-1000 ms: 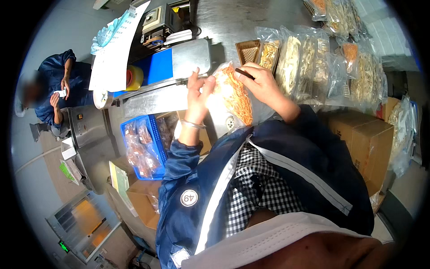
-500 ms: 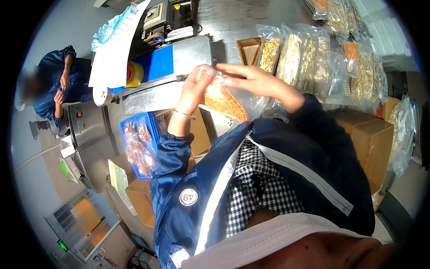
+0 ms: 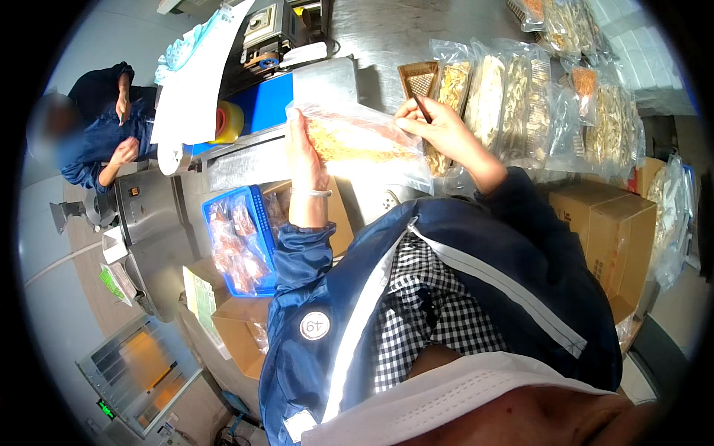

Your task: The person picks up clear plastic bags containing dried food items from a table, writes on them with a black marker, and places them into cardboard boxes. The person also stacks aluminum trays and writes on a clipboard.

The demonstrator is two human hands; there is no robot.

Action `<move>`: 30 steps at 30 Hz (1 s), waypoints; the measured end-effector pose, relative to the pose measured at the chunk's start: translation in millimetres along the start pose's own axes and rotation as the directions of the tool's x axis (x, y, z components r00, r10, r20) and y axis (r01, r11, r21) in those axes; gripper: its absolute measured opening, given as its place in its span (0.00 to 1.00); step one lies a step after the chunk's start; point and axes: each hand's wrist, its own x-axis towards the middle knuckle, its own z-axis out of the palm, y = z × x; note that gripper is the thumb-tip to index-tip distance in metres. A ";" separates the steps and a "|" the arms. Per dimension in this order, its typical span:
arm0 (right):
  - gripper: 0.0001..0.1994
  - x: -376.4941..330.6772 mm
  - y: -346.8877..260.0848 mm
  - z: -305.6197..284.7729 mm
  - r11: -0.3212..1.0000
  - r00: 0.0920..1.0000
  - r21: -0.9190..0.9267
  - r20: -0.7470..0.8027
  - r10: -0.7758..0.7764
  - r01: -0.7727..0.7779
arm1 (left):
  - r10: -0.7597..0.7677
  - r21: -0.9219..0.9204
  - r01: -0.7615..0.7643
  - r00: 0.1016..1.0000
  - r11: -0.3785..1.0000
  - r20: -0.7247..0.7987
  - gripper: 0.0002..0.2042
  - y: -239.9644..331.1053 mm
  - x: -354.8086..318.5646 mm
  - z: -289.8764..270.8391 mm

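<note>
A clear plastic bag of thin orange strands is stretched sideways in front of my chest, its lower part washed out by glare. My left hand, wearing a bangle, grips the bag's left end with the fingers pointing up. At the opposite end, my right hand has its fingertips pinched on the clear plastic. A short dark strip shows between its fingers; what it is, I cannot make out. Beyond my right hand sits a brown woven-look tray, beside a clear bag of yellowish dried pieces.
Several bags of pale dried food line the metal table's right side. A blue conveyor belt and a machine stand ahead left. Below are a blue basket of bags and cardboard boxes. A co-worker is far left.
My hands have moved apart, and the bag, earlier bunched and hanging tilted between them, now lies stretched level. The strands have spread along it. The co-worker's hands have separated.
</note>
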 end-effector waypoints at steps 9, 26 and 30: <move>0.35 -12.8 -28.5 -11.8 0.979 0.935 -0.182 0.355 -0.023 0.093 | 0.133 0.124 -0.132 0.991 0.983 0.006 0.14 2.1 9.6 -9.9; 0.09 77.4 41.5 -77.9 0.893 0.911 0.308 -0.146 0.386 -0.329 | 0.523 0.190 -0.981 0.181 0.036 0.833 0.34 -90.6 47.0 37.5; 0.07 91.9 81.6 -87.7 0.820 0.871 0.461 -0.177 0.459 -0.339 | 0.363 0.195 -0.981 0.181 -0.001 0.914 0.32 -122.7 58.8 40.4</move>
